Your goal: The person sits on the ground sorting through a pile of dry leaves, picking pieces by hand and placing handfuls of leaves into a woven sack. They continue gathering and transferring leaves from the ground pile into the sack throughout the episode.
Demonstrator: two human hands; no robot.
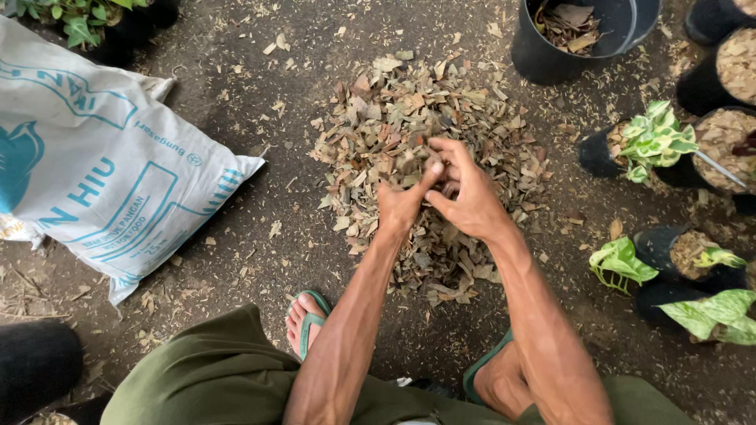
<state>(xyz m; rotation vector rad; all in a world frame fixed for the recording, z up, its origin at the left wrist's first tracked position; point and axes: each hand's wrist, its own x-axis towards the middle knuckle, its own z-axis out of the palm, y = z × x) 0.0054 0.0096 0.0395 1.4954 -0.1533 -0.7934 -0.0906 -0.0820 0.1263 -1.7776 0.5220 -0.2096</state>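
Nearest, green sandals (313,319) on dirt ground. Beyond them, left hand (400,203) and right hand (470,197), pressed together, fingers curled around dry leaves over the leaf pile (409,142). Left of pile: white printed sack (102,169). Right of pile: small potted plants (646,145). Beyond pile: black bucket (551,47).
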